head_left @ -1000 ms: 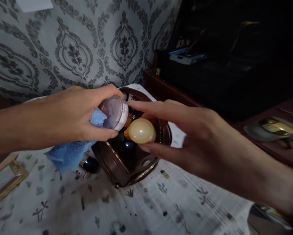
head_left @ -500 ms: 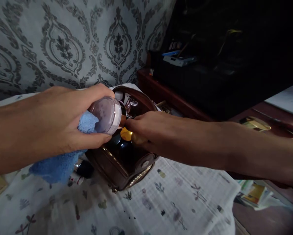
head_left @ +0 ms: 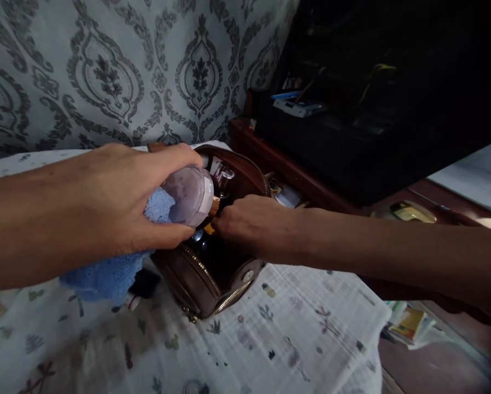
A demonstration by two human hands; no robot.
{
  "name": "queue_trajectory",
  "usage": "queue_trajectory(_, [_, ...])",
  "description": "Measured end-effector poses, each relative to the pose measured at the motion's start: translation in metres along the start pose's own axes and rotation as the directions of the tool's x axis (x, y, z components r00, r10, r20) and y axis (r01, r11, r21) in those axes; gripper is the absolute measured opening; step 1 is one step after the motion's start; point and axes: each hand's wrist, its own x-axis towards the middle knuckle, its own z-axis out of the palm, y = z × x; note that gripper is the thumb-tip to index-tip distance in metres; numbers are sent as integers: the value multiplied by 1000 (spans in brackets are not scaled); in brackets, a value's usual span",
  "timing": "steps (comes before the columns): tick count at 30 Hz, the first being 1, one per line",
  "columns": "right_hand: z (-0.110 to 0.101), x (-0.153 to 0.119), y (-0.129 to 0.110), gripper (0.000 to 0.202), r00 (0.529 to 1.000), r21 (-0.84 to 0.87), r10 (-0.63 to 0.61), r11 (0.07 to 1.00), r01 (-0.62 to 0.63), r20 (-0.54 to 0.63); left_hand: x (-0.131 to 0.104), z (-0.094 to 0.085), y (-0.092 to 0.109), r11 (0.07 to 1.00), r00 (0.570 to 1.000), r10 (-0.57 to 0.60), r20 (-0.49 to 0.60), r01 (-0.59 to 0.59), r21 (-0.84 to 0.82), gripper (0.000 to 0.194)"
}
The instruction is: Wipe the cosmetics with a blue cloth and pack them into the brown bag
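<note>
My left hand grips a round clear jar between thumb and fingers, with a blue cloth bunched in the same hand and hanging below it. The jar is tilted over the left side of an open brown bag. Reaching in from the right, my right hand is inside the bag with its fingers curled; what they hold, if anything, is hidden. Near its fingertips a yellow-orange item shows in part. A shiny clear item lies at the back of the bag.
Under the bag is a white printed cloth. A dark object lies left of the bag. Patterned wallpaper rises behind, and a large black surface stands at the right. Booklets lie at the lower right.
My left hand has moved slightly right with the jar and blue cloth. My right hand has sunk deeper into the bag, and the yellow-orange item is now mostly covered.
</note>
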Motion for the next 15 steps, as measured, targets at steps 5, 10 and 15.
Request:
queue_trajectory(5, [3,2,2,21,1000,-6,-18,1000,18,-23,-2,-14,14,998,995,-58,85,59,-7,67])
queue_trajectory(10, [0,0,1,21,999,0,-6,1000,6,38,-2,-14,13,999,995,-35,94,36,0,69])
queue_trajectory(15, [-1,1,1,20,999,9,6,1000,-6,51,-3,-8,9,1000,999,-8,41,8,1,70])
